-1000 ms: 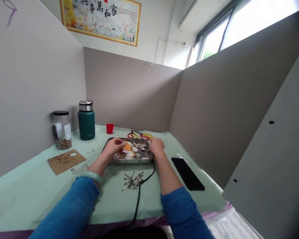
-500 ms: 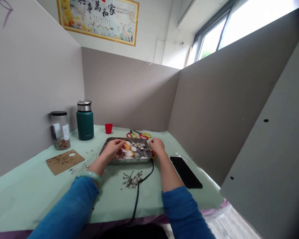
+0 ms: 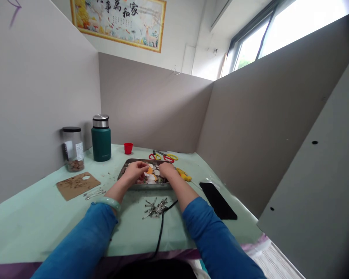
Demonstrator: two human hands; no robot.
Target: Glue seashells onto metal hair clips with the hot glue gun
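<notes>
A metal tray [image 3: 145, 186] of shells and small pieces sits in the middle of the green table. My left hand [image 3: 135, 171] is over its left half, fingers curled and pinching an orange shell [image 3: 149, 169]. My right hand [image 3: 167, 171] is over the tray's right half, close to the left hand. Its fingers are bent down into the shells, and what they hold is hidden. A yellow glue gun [image 3: 184, 175] lies on the table just right of the tray, free of either hand. Its black cord [image 3: 161, 226] runs towards me.
A pile of metal hair clips [image 3: 156, 207] lies in front of the tray, with a black phone [image 3: 218, 195] to the right. Red and yellow scissors [image 3: 164, 156] and a red cup [image 3: 128, 148] lie behind. A green flask [image 3: 101, 138], jar [image 3: 72, 148] and cardboard piece [image 3: 78, 185] are on the left. Partition walls enclose the desk.
My right hand has left the tray's right edge and moved left over the shells, uncovering the yellow glue gun on the table. My left hand stays at the orange shell.
</notes>
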